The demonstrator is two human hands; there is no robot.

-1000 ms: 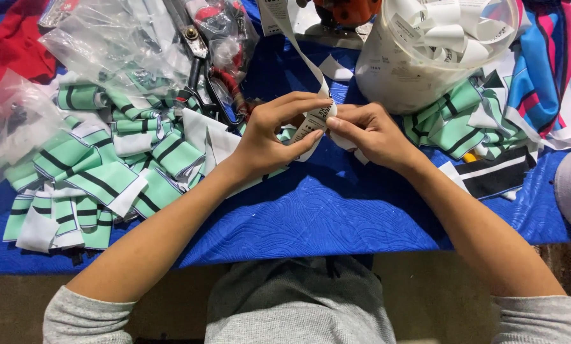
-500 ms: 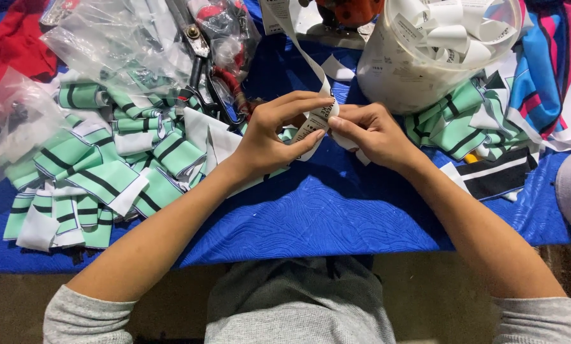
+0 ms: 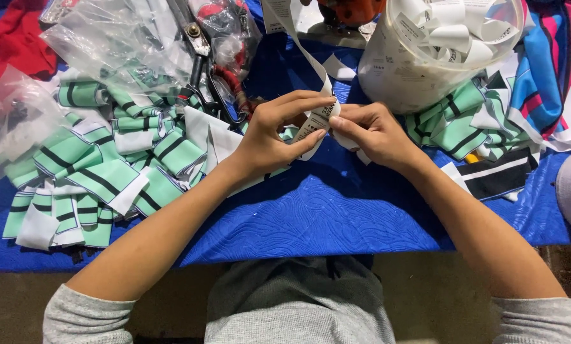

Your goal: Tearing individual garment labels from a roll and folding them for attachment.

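Both hands [image 3: 327,127] still pinching white label strip [image 3: 315,121], unmoved

The 2 hands meet over the middle of the cloth-covered table [image 3: 336,216]. A heap of fabric pieces [image 3: 101,172] lies to their left. A tub [image 3: 419,70] of labels [image 3: 451,32] stands behind them, right.

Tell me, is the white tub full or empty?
Full: the tub holds white label rolls heaped up to its open rim.
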